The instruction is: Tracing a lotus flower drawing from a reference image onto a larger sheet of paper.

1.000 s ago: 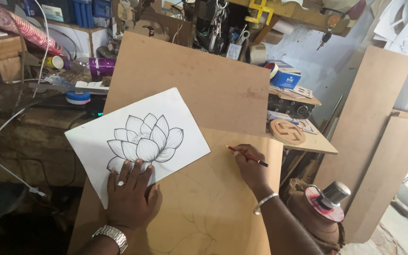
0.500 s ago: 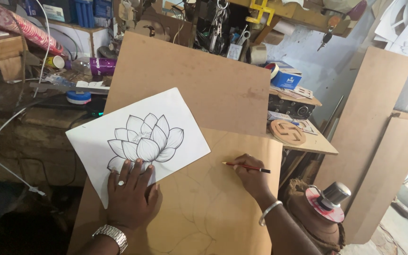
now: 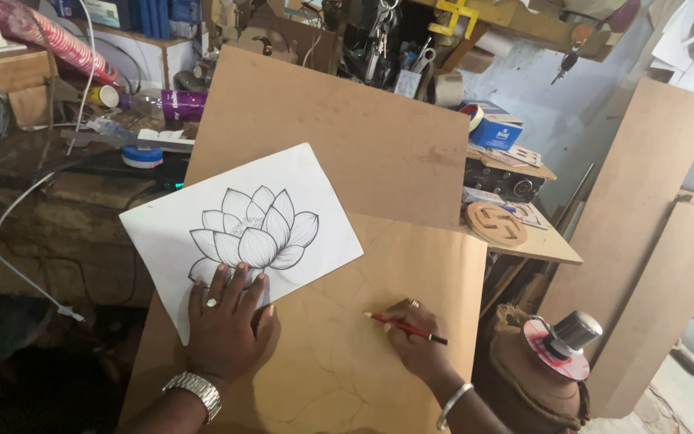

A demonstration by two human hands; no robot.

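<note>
1. Head view: the right hand (image 3: 415,345) is closed around a red pencil (image 3: 405,328), gripping it near the blunt end, with the tip pointing toward 9 o'clock and touching the wooden board (image 3: 379,265).
2. The left hand (image 3: 226,325) lies flat and spread, fingers toward 12 o'clock, pressing down the near edge of a white sheet of paper (image 3: 162,241). It holds nothing; it only pins the sheet. A ring shows on one finger and a metal watch (image 3: 194,392) on the wrist.
3. Change: a second ago the right hand sat higher on the board, near the sheet's right corner, with the pencil tip up at about 11 o'clock. It has since dropped toward 6 o'clock and the pencil has swung nearly level. The left hand and the sheet have kept their place.
4. My reading: one stroke has ended and the pencil has been set lower for another of the faint curved lines on the board, which look like enlarged petals.
5. The sheet bears a black-outlined lotus drawing (image 3: 252,235) and lies at 10 o'clock from the pencil.
6. Outward: a carved round wooden piece (image 3: 496,224) lies on a side table at 2 o'clock, and a cluttered workbench (image 3: 58,173) stands at 10 o'clock.
</note>
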